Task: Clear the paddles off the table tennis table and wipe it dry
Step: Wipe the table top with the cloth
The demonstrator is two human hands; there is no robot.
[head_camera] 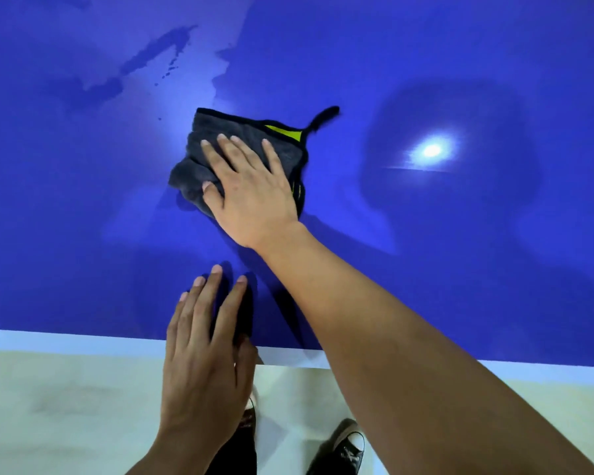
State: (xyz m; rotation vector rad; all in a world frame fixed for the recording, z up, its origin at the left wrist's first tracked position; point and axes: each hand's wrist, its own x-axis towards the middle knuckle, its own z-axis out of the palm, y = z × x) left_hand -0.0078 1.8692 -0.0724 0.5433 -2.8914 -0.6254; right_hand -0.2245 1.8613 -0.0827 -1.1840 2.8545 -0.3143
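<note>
Looking down on a glossy blue table tennis table, spreading across most of the view. Pressing the right hand flat onto a dark grey cloth out on the surface, well apart from the near edge. Laying the fingers straight and spread over the cloth, curling round nothing; pushing the thumb into the bunched lower left fold. Showing cloth beyond the fingertips and to their left, with a yellow-green tag and a black loop sticking out at the far right corner, clear of the hand. Resting the left hand palm down across the near edge, fingers straight and relaxed on bare blue, holding nothing, apart from the cloth. Running along that edge: white border line, with pale floor and a black sneaker below it. Lying beyond the cloth to the far left: dark wet patches and small droplets. Glaring to the right of the cloth: a round light reflection. Leaving open blue surface on every side of the cloth, widest to the right.
</note>
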